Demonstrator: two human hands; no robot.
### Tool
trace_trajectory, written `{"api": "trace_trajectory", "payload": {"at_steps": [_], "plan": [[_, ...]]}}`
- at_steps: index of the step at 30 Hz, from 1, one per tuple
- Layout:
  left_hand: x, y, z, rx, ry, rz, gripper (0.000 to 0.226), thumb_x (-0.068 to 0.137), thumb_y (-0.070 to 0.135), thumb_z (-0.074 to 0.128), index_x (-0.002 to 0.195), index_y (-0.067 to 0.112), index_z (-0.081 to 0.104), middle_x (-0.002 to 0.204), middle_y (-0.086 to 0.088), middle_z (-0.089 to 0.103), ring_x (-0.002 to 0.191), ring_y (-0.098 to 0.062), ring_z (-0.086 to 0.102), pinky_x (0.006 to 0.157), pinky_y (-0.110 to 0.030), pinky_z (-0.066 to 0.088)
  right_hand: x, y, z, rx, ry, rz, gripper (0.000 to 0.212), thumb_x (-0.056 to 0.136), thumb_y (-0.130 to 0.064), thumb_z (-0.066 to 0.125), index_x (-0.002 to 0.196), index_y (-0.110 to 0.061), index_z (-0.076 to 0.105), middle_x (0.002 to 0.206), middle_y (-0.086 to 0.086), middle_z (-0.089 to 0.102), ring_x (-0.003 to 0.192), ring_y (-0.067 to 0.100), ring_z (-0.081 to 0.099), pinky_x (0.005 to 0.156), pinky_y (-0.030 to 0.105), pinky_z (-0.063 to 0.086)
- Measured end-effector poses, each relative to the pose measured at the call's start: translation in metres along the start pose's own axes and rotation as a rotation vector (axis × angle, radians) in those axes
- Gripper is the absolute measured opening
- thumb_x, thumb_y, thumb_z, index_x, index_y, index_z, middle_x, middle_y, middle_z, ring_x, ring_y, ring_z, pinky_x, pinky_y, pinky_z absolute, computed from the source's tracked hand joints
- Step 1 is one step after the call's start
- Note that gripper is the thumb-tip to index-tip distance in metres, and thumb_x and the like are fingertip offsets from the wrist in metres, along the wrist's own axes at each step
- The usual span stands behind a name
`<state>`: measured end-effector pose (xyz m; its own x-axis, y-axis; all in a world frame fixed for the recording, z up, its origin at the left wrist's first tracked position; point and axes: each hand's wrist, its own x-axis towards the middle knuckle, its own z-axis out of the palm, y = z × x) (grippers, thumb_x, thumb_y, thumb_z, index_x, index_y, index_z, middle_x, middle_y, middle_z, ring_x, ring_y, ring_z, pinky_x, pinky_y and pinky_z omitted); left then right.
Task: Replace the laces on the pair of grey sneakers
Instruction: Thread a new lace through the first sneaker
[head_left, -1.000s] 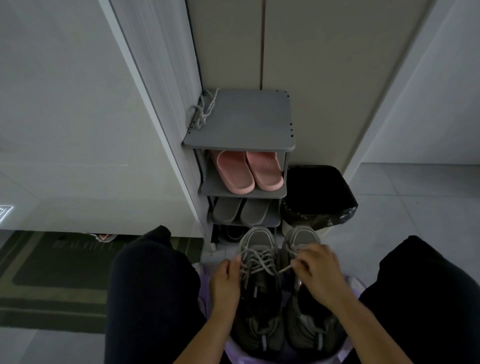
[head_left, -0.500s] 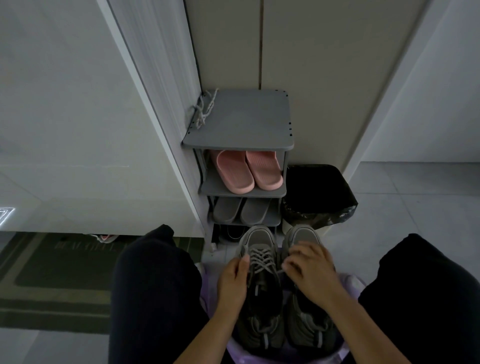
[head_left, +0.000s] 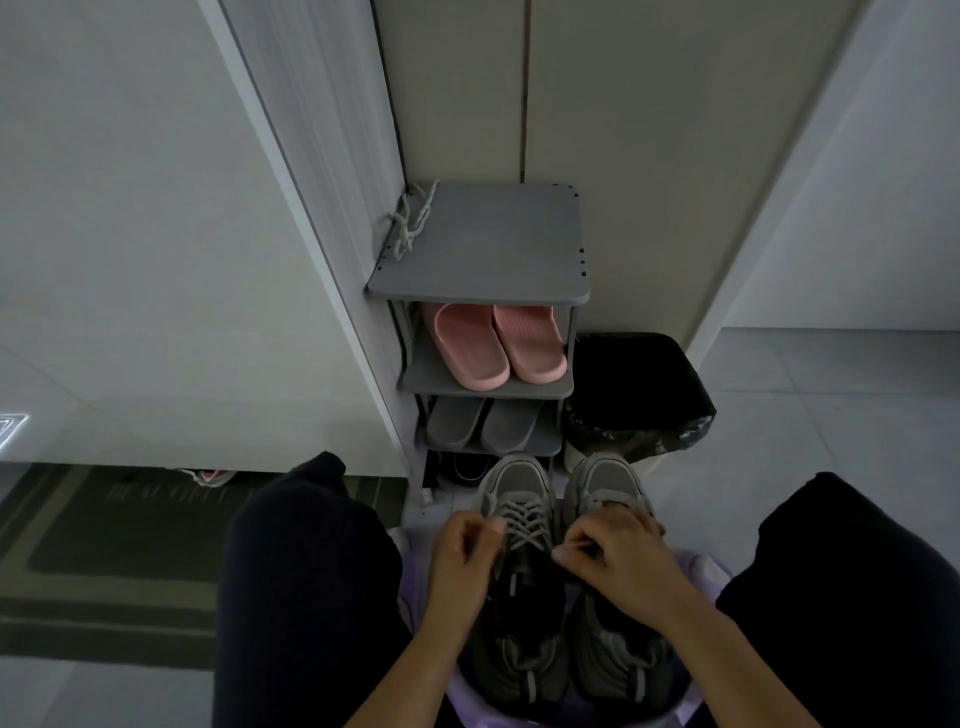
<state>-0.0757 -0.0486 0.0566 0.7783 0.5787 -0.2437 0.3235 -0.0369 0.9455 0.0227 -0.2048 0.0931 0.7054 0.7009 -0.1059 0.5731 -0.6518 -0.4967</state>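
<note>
— Just in front of the shoe rack, what sits there?
— Both grey sneakers, side by side, toes toward it, on a purple plastic item.
— And the hands?
— The left hand pinches the lace at one side of the nearer-left sneaker. The right hand, fingers curled, pinches it on the other side.
— Anything on the rack?
— A loose pale lace bundle on its top shelf, with pink slippers on the shelf below.
</note>
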Motion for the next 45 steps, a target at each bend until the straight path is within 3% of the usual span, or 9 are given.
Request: {"api": "trace_trajectory", "payload": {"at_steps": [6, 14, 17, 20, 23, 31, 36, 40, 45], "plan": [[-0.005, -0.013, 0.007, 0.213, -0.028, 0.114, 0.027, 0.086, 0.019, 0.062, 0.109, 0.028, 0.05, 0.112, 0.0, 0.051, 0.101, 0.0, 0.05, 0.08, -0.003, 0.038, -0.001, -0.017, 0.007, -0.116, -0.017, 0.014, 0.068, 0.065, -0.068, 0.021, 0.106, -0.028, 0.058, 0.109, -0.011, 0.063, 0.11, 0.008, 0.051, 0.103, 0.026, 0.017], [-0.008, -0.018, 0.006, 0.149, -0.125, -0.033, 0.046, 0.068, 0.045, 0.065, 0.109, 0.03, 0.049, 0.113, 0.003, 0.059, 0.107, -0.011, 0.058, 0.091, -0.025, 0.047, -0.001, -0.022, 0.01, -0.322, -0.138, 0.094, 0.05, 0.086, -0.06, 0.037, 0.106, -0.019, 0.058, 0.111, 0.002, 0.062, 0.116, 0.018, 0.047, 0.113, 0.036, 0.015], [-0.015, -0.02, 0.009, 0.154, -0.22, -0.052, 0.044, 0.088, 0.02, 0.058, 0.128, 0.022, 0.04, 0.126, 0.004, 0.052, 0.121, -0.01, 0.048, 0.094, -0.01, 0.037, -0.002, -0.032, 0.015, -0.387, -0.156, 0.088, 0.045, 0.089, -0.053, 0.039, 0.106, -0.015, 0.056, 0.109, 0.006, 0.063, 0.113, 0.021, 0.051, 0.116, 0.042, 0.007], [-0.022, -0.017, 0.011, 0.054, -0.154, -0.017, 0.04, 0.094, 0.013, 0.047, 0.13, 0.028, 0.034, 0.131, 0.008, 0.046, 0.128, -0.008, 0.041, 0.094, 0.002, 0.031, -0.009, -0.038, 0.02, -0.324, -0.004, 0.087, 0.037, 0.085, -0.047, 0.042, 0.091, -0.016, 0.061, 0.089, 0.002, 0.068, 0.094, 0.017, 0.062, 0.113, 0.037, 0.0], [-0.028, -0.007, 0.01, -0.029, -0.087, 0.042, 0.049, 0.083, 0.036, 0.051, 0.128, 0.043, 0.032, 0.139, 0.015, 0.04, 0.132, -0.003, 0.037, 0.113, -0.026, 0.03, -0.017, -0.034, 0.021, -0.219, 0.164, 0.08, 0.034, 0.069, -0.053, 0.042, 0.067, -0.024, 0.06, 0.054, -0.003, 0.062, 0.058, 0.005, 0.063, 0.102, 0.033, 0.022], [-0.032, 0.032, 0.002, -0.172, -0.01, 0.274, 0.064, 0.077, 0.048, 0.05, 0.135, 0.041, 0.025, 0.143, 0.028, 0.035, 0.134, 0.005, 0.032, 0.108, -0.014, 0.032, -0.02, -0.052, 0.0, 0.401, 0.23, 0.054, 0.074, 0.076, -0.036, 0.07, 0.14, -0.026, 0.033, 0.131, -0.014, 0.042, 0.123, 0.005, 0.043, 0.1, 0.018, 0.036], [-0.027, 0.04, -0.004, 0.058, -0.079, 0.41, 0.081, 0.079, 0.036, 0.059, 0.145, 0.035, 0.012, 0.153, 0.011, 0.022, 0.141, 0.0, 0.019, 0.114, -0.019, 0.025, -0.015, -0.055, 0.004, 0.582, 0.202, 0.09, 0.086, 0.07, -0.033, 0.062, 0.137, -0.05, 0.011, 0.144, -0.023, 0.031, 0.135, -0.002, 0.029, 0.113, 0.029, 0.031], [-0.013, 0.038, 0.0, 0.346, 0.04, 0.583, 0.098, 0.071, 0.013, 0.072, 0.14, 0.043, 0.01, 0.147, -0.02, 0.023, 0.133, 0.019, 0.015, 0.101, 0.005, 0.018, -0.009, -0.051, 0.006, 0.585, 0.249, 0.129, 0.083, 0.077, -0.02, 0.062, 0.137, -0.049, 0.013, 0.146, -0.013, 0.037, 0.134, 0.001, 0.034, 0.111, 0.029, 0.036], [-0.008, 0.056, -0.003, 0.425, -0.003, 0.529, 0.086, 0.084, 0.013, 0.062, 0.133, 0.056, 0.006, 0.15, 0.011, 0.016, 0.134, 0.009, 0.025, 0.089, 0.012, 0.019, -0.003, -0.049, 0.007, 0.624, 0.296, 0.161, 0.08, 0.082, -0.018, 0.066, 0.134, -0.053, 0.014, 0.131, -0.031, 0.037, 0.118, -0.019, 0.039, 0.098, 0.006, 0.033]]}}
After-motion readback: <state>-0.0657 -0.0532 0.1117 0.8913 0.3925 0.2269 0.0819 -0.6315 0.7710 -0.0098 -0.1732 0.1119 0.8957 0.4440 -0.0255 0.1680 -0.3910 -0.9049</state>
